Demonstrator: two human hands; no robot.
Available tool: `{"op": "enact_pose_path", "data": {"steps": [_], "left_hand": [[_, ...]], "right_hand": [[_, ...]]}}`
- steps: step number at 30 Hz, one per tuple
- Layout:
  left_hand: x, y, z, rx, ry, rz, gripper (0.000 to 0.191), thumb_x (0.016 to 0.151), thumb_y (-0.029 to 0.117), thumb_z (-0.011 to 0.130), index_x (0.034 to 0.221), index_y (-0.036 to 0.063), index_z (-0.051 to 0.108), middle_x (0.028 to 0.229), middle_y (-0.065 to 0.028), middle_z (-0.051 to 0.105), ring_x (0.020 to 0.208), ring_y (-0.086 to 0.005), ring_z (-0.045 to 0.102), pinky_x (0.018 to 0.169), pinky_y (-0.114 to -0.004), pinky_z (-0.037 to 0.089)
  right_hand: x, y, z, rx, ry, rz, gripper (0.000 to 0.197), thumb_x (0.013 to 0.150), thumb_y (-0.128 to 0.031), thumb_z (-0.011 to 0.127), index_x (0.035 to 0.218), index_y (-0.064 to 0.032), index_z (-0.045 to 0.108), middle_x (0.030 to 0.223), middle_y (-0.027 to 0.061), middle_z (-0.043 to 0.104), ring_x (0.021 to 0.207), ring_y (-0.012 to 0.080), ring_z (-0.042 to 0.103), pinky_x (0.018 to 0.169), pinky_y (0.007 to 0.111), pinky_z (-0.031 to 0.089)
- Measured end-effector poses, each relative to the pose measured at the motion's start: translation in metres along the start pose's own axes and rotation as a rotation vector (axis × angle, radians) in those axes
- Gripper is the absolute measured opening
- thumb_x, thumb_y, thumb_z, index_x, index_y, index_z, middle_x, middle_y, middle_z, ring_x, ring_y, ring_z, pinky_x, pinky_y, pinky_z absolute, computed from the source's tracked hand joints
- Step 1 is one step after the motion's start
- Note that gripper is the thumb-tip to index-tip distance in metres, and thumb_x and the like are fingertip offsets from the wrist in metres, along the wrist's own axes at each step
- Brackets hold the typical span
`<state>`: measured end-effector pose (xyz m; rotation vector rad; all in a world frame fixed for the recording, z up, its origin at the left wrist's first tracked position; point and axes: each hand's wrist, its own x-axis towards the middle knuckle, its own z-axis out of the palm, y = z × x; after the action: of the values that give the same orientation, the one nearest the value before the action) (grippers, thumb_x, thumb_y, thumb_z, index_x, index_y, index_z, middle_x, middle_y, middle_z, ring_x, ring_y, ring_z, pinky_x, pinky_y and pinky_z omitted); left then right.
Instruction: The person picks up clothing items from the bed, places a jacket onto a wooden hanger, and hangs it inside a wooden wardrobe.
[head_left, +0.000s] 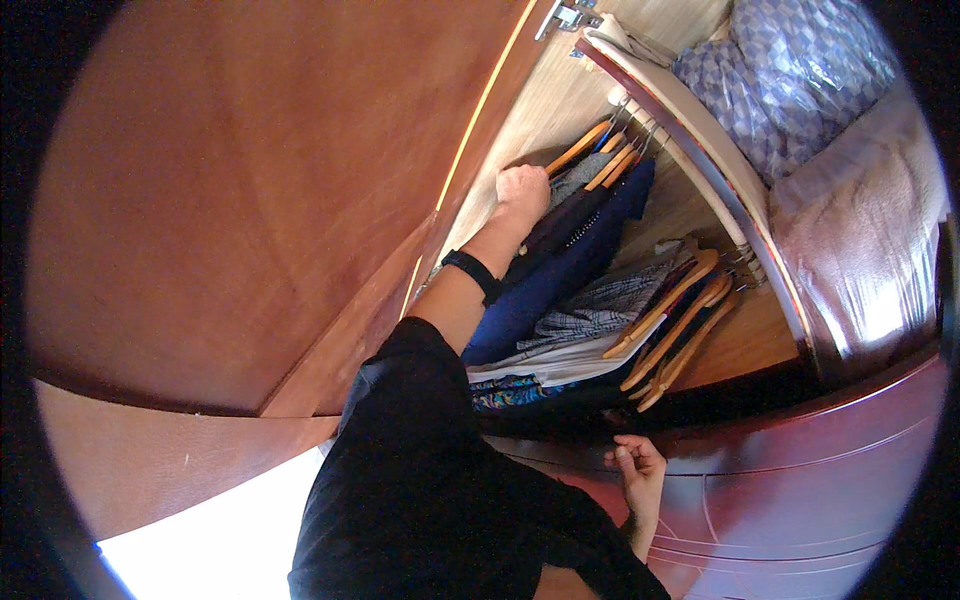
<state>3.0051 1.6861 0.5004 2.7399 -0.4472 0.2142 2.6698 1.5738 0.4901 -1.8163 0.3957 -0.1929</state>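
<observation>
My left hand (524, 192), on an arm with a black wristband (474, 276), reaches deep into an open wardrobe. It is curled at the lower end of a wooden clothes hanger (579, 147) beside the side wall, and its fingertips are hidden, so a grip cannot be confirmed. Next to it hang a grey garment (581, 178) and a dark blue garment (600, 244). My right hand (641, 461) hovers before the dark red wardrobe front, fingers loosely bent and apart, with nothing visible in it. Nearer to it hang a checked shirt (600, 307) and several wooden hangers (675, 330).
A brown wardrobe door (247, 187) stands open at the left on a metal hinge (574, 16). The hanging rail (690, 165) runs beneath a shelf edge (720, 184). Above lies checked bedding in clear plastic (787, 82). A closed glossy red panel (795, 480) is at the right.
</observation>
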Motion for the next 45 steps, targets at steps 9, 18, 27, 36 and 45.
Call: {"op": "enact_pose_path", "data": {"steps": [9,18,27,36,45], "left_hand": [[0.007,-0.019,0.01,-0.371,0.137,0.059,0.024,0.074,0.023,0.044,0.081,0.0005,0.05,0.076,-0.0193,0.055,0.076,-0.0315,0.053,0.068,-0.04,0.041],[-0.023,-0.022,0.003,-0.366,0.23,-0.012,0.02,0.075,0.021,0.043,0.074,0.0017,0.048,0.069,-0.0197,0.055,0.068,-0.0332,0.054,0.061,-0.041,0.042],[-0.103,-0.029,-0.012,-0.297,0.4,-0.071,0.016,0.073,0.021,0.047,0.072,0.0045,0.045,0.059,-0.0179,0.054,0.056,-0.0337,0.054,0.052,-0.042,0.043],[-0.211,-0.021,0.054,-0.713,0.564,-0.053,0.013,0.074,0.013,0.049,0.071,0.0008,0.045,0.053,-0.0136,0.046,0.045,-0.0293,0.046,0.043,-0.036,0.036],[-0.291,0.063,0.085,-0.663,0.279,0.286,0.016,0.075,0.011,0.044,0.084,-0.0016,0.04,0.07,-0.0155,0.045,0.062,-0.0258,0.046,0.054,-0.036,0.037]], "right_hand": [[-0.002,-0.006,0.008,-0.018,0.024,-0.013,0.01,0.076,-0.003,0.047,0.084,0.0001,0.051,0.064,0.0034,0.053,0.058,0.0078,0.05,0.056,0.02,0.041],[-0.007,-0.003,0.009,-0.004,0.053,-0.003,0.009,0.076,-0.002,0.046,0.084,0.0001,0.051,0.065,0.0035,0.053,0.059,0.0086,0.051,0.057,0.02,0.042],[-0.01,-0.001,-0.011,-0.002,-0.035,0.013,0.011,0.076,-0.003,0.047,0.086,0.0002,0.051,0.067,0.0044,0.054,0.061,0.0087,0.051,0.058,0.02,0.041],[-0.001,0.003,-0.024,-0.078,-0.228,-0.143,0.013,0.075,-0.003,0.048,0.088,-0.0001,0.051,0.067,0.0054,0.055,0.064,0.0093,0.052,0.06,0.021,0.042],[0.006,-0.001,-0.011,-0.131,-0.4,-0.401,0.086,0.06,-0.006,0.064,0.122,-0.0029,0.003,0.114,0.0156,0.036,0.103,0.0249,0.039,0.084,0.034,0.032]]}}
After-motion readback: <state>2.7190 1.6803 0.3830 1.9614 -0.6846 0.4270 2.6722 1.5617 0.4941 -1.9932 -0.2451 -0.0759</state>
